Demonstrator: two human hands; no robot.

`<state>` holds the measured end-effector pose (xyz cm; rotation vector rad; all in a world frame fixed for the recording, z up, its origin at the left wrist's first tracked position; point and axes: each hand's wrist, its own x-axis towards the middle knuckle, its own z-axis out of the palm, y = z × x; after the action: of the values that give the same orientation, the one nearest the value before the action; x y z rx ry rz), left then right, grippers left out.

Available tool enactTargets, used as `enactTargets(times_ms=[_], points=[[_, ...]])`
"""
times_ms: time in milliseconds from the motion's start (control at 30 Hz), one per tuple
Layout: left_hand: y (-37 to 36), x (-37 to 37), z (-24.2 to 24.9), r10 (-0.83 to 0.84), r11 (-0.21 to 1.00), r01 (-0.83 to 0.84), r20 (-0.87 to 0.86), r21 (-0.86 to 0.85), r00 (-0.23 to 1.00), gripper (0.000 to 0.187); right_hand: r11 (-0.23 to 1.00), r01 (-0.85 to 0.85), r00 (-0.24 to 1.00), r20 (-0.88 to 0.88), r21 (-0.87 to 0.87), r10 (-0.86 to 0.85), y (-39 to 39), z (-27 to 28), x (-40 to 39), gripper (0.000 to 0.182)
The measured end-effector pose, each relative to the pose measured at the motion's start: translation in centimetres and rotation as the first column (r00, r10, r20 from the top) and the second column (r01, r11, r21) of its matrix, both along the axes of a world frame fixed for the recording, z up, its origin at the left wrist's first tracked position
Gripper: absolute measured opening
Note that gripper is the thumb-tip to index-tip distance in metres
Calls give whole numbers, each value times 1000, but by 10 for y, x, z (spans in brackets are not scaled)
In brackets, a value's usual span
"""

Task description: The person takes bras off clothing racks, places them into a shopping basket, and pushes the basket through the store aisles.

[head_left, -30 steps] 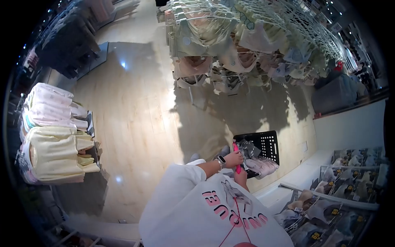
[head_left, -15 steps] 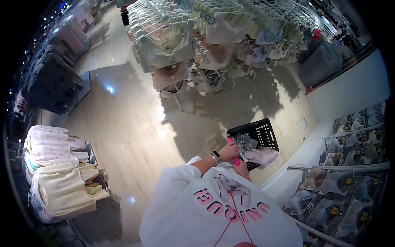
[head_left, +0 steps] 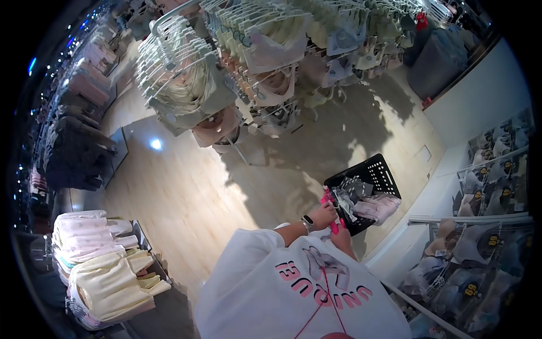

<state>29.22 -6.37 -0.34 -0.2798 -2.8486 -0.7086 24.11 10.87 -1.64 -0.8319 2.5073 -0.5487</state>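
Note:
A black shopping basket (head_left: 385, 170) with perforated sides sits in front of me, slightly right of my body. Folded pale pink clothing (head_left: 379, 209) lies in it beside grey, shiny packaging (head_left: 354, 190). My left hand (head_left: 323, 215), with a watch on the wrist, is closed around the pink handle (head_left: 326, 196) on the basket's near edge. Lower on that same handle is my right hand (head_left: 342, 236), its fingers curled on it and its forearm partly hidden by my white shirt.
Racks of hanging bras (head_left: 276, 45) stand ahead. A rack of folded-over pale tops (head_left: 113, 282) is at the lower left, with dark garments (head_left: 79, 147) beyond it. Packaged bras (head_left: 468, 254) line the wall display on the right. Pale wooden floor (head_left: 180, 186) runs between.
The view has shifted and turned, so the basket and both hands appear a little farther right and the hanging rack farther left. Both hands remain on the pink handle.

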Motion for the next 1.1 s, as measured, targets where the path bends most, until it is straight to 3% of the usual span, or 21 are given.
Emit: enactTargets(times_ms=[200,300,400,500,600,733,1100], points=[[6,-55,-4,-13,997,20,101,-68,995,13,1000,15,998,63,10,-16,2,6,-50,23],[0,-83,-10,-26,995,30,46,-99,999,13,1000,11,996,89,10,-12,-2,-5,-79,24],[1,-113,-5,-18,992,41,182,-123,983,13,994,67,989,136,-82,-55,-6,-13,-102,23],[3,-141,-8,-11,984,62,286,-167,958,17,999,46,985,170,-19,-42,-7,-15,-126,25],[10,-160,-23,10,961,37,169,-272,986,12,999,48,978,202,-14,-44,-4,-13,-147,23],[19,-183,-19,6,962,26,119,-271,993,10,995,54,984,176,-82,-39,9,-21,-169,22],[24,-220,-42,-93,952,156,236,-264,967,18,993,55,980,195,-101,-34,23,-41,-204,18]])
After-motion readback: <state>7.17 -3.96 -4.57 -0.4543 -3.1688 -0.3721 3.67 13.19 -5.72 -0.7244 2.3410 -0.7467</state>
